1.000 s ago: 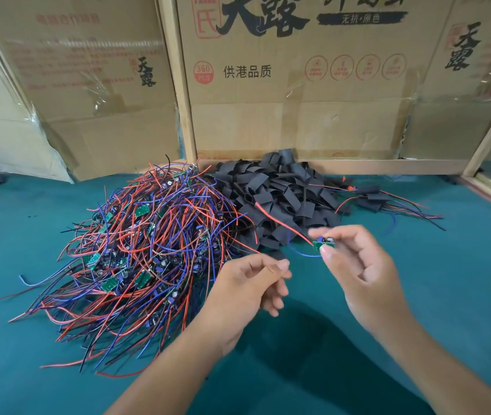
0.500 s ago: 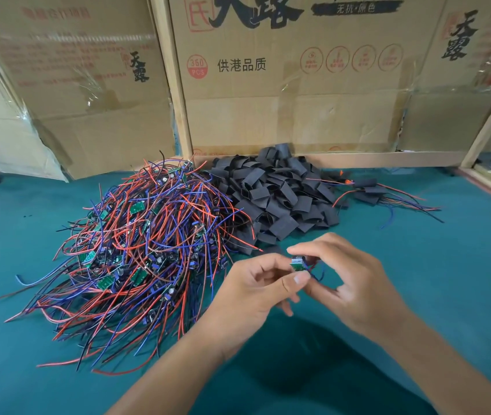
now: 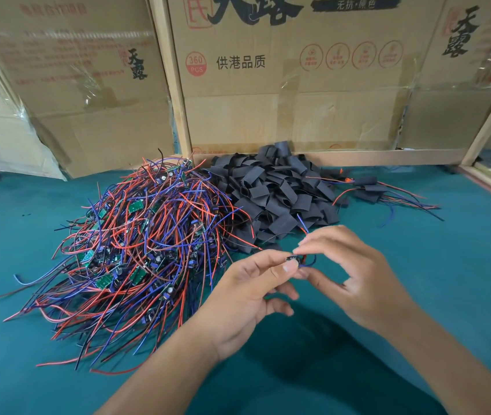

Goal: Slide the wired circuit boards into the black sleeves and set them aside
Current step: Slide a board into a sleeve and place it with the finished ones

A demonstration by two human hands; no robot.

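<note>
Green table [image 3: 448, 265], sleeve [image 3: 293, 259] between both grips.

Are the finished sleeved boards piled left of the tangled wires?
No: the sleeved boards lie right of the black sleeves, far from the tangled wires.

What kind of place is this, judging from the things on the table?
Probably a small hand-assembly workshop. A big tangle of wired circuit boards and a heap of black sleeves lie on a green table, with flattened cardboard boxes as a backdrop.
</note>
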